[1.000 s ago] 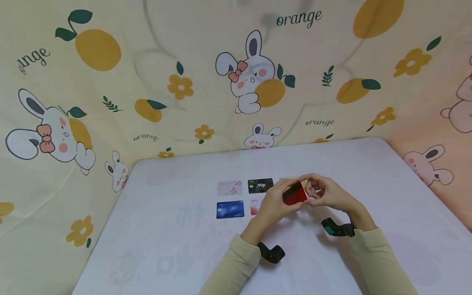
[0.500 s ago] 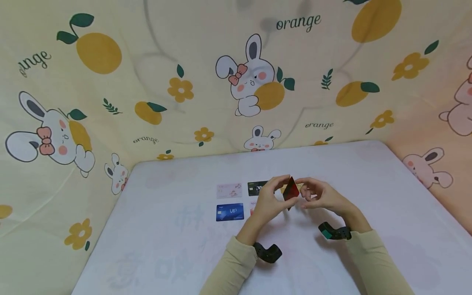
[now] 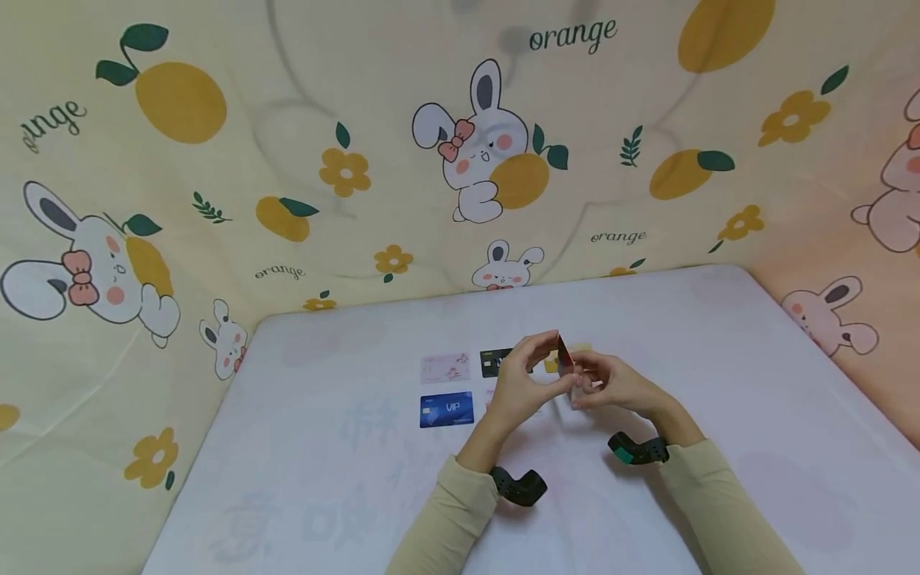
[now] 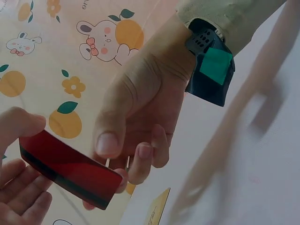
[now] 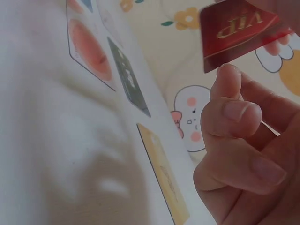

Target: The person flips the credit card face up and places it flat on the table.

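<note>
My left hand (image 3: 523, 385) pinches a red card (image 3: 565, 356) between thumb and fingers, raised above the table and seen nearly edge-on in the head view. In the left wrist view the card (image 4: 70, 171) shows a plain red back with a dark stripe. Its other face, seen in the right wrist view, carries gold VIP lettering (image 5: 241, 26). My right hand (image 3: 621, 385) is at the card's other end, fingers loosely bent and a fingertip (image 5: 228, 75) right at its edge. Behind the hands a gold card (image 3: 551, 364) lies partly hidden.
On the white table (image 3: 323, 479) lie a pale pink card (image 3: 445, 368), a blue VIP card (image 3: 446, 410) and a black card (image 3: 492, 362) partly covered by my left hand. Another card, with a red-orange shape (image 5: 91, 49), lies nearby. A patterned cloth (image 3: 402, 80) hangs behind the table.
The red card has turned from showing its striped face to nearly edge-on. My right hand's fingers have moved in closer to its edge, while the left hand keeps its grip.
</note>
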The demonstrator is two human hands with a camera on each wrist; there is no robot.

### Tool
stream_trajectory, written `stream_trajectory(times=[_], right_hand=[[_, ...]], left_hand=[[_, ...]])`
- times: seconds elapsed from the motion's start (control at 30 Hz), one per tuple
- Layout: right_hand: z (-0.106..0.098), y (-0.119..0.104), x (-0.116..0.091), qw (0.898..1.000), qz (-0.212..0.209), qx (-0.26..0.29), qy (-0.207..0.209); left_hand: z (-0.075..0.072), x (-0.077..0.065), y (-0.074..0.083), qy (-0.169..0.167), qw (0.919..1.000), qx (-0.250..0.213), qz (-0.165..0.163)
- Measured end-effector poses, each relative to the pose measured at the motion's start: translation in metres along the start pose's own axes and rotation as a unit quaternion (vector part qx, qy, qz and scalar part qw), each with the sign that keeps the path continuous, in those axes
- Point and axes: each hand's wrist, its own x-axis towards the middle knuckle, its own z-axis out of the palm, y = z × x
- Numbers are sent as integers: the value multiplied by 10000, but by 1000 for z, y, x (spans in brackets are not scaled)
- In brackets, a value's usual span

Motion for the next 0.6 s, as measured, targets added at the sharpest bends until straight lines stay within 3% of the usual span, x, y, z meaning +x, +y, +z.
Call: stream_trajectory(times=[0.43, 0.6], right_hand=[[-1, 4, 1, 10000, 53, 44, -25], [-2, 6, 1, 9998, 176, 57, -2]], left_hand=[[0, 1, 6, -12, 10000, -64, -52], [-4, -2, 26, -51, 10000, -58, -18]])
